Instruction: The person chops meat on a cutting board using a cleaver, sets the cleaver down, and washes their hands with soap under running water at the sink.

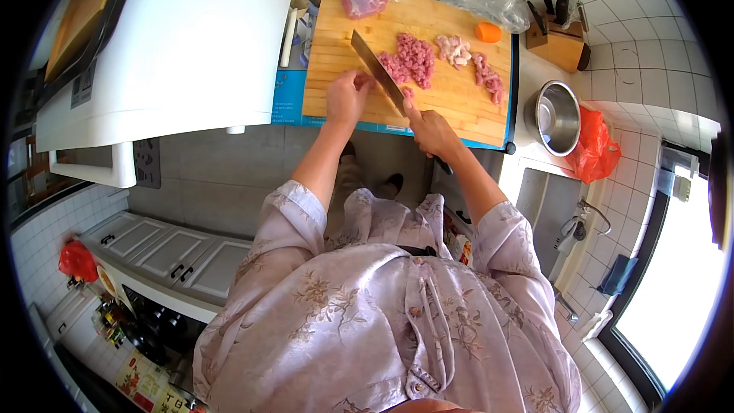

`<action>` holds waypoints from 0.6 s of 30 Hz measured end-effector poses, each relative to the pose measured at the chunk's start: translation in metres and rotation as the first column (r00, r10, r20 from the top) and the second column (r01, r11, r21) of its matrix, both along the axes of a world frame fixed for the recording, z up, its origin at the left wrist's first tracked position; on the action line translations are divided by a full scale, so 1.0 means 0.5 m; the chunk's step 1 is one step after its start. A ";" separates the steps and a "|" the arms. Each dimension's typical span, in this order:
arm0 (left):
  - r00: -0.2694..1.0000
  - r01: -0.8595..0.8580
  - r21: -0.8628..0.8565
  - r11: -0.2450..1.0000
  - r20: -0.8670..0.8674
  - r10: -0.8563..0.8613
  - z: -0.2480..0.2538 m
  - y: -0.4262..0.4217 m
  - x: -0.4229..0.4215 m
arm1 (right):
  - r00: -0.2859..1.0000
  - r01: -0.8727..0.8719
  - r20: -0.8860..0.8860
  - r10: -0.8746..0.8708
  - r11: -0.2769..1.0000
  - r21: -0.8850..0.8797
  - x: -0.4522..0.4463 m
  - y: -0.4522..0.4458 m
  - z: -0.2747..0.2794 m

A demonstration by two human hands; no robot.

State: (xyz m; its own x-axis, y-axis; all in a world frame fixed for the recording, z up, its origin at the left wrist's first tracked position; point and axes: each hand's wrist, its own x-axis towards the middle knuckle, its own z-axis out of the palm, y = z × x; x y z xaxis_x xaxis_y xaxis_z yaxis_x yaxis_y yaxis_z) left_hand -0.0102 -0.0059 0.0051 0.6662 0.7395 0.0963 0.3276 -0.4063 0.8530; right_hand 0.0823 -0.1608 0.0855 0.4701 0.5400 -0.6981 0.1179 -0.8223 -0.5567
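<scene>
My right hand point(434, 132) is closed round the handle of a broad kitchen knife point(378, 70), its blade slanting up and left over the wooden cutting board point(330, 42). Close to the left side of the blade, my left hand point(348, 97) has its fingers curled together; anything between them is hidden. Diced pink meat point(417, 60) lies heaped just right of the blade. Farther right are pale chopped pieces point(453, 50), a row of pink meat strips point(488, 78) and an orange carrot piece point(488, 32). A larger pink meat piece point(364, 1) rests at the board's far left.
Clear plastic bags point(489, 6) lie behind the board. To the right stand a wooden knife block point(558, 47), a steel bowl point(567, 136) and a red plastic bag point(596, 145), with a sink point(535, 210) nearer me. A white appliance point(191, 38) borders the left.
</scene>
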 end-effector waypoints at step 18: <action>0.997 -0.029 0.225 0.974 0.074 0.013 0.006 -0.006 -0.008 | 0.995 -0.060 0.076 0.065 0.996 -0.064 -0.038 -0.023 0.023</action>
